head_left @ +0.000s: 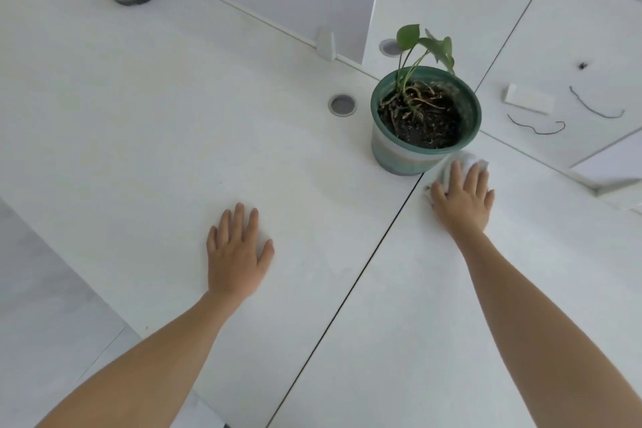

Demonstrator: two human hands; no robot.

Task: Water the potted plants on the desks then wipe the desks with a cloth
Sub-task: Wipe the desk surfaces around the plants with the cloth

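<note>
Wiping: right hand [463, 196] presses crumpled white cloth [474, 160] under straight fingers [473, 181], flat on white desk top [417, 288]. Left hand [238, 254] splayed, empty, bracing. Round green plastic plant pot [425, 153] just beyond fingertips; sweep away from it with even pressure, no nudging.

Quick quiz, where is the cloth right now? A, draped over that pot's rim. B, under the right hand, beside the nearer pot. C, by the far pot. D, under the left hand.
B: the white cloth peeks out from under the right hand, flat on the desk beside the nearer pot; the left hand covers nothing.
</note>
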